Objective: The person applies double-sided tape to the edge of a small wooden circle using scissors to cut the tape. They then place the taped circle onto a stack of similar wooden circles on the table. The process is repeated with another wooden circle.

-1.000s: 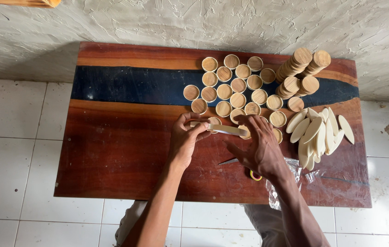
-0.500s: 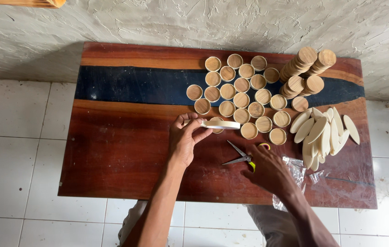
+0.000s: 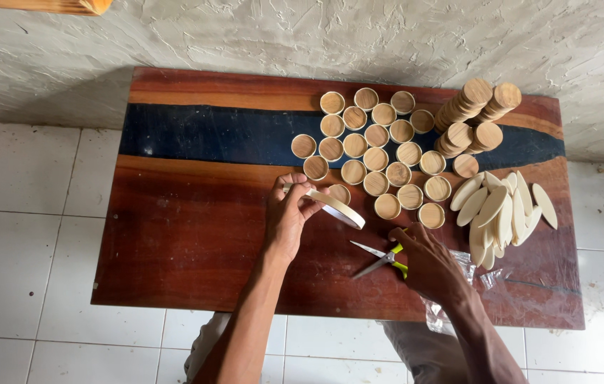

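From the head camera, the left hand (image 3: 289, 217) pinches a pale, thin strip (image 3: 335, 206) at the polished wooden table's (image 3: 174, 242) centre. The right hand (image 3: 426, 263) at five o'clock grips the scissors (image 3: 380, 259), blades apart. Round, shallow wooden cups (image 3: 376, 153), apparently empty, cluster at one o'clock.

Pale thin wooden strip (image 3: 336, 206) held curved above table, yellow-handled scissors (image 3: 381, 259) open, flat

My wooden table (image 3: 174, 235), reddish with a dark blue band, stands against a rough plastered wall (image 3: 316, 35) on white floor tiles (image 3: 25, 235).
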